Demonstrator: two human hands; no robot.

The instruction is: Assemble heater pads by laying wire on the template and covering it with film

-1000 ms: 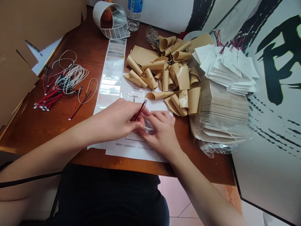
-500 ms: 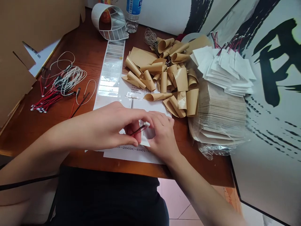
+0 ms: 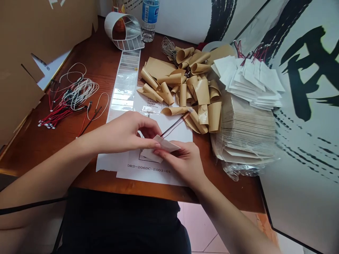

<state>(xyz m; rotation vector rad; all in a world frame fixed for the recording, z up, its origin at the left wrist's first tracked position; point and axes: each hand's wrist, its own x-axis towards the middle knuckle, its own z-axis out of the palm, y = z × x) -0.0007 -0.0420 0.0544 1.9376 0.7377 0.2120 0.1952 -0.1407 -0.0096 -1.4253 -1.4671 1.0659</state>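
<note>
My left hand [image 3: 123,132] and my right hand [image 3: 182,164] meet above a printed white sheet [image 3: 148,170] marked DRS-206DC-E001-01. Both pinch a folded pale paper piece [image 3: 161,148] between fingers and thumbs. A thin black-and-red wire [image 3: 173,124] runs from that paper up to the right, over the sheet. Its far end lies against a curled kraft paper piece [image 3: 174,110]. The paper hides part of a black outline printed on the sheet. A small clear bag [image 3: 150,106] lies just above my hands.
Curled kraft paper pieces [image 3: 190,84] heap up behind. To the right are a bagged kraft stack [image 3: 246,130] and white wired packets [image 3: 251,79]. Left lie wire bundles [image 3: 69,100] and a label strip [image 3: 124,81], on a wooden table [image 3: 39,148]; cardboard [image 3: 16,70] stands beyond.
The dark wire, held close between my hands earlier, now sticks out to the upper right from a pale paper piece. My hands have moved slightly apart.
</note>
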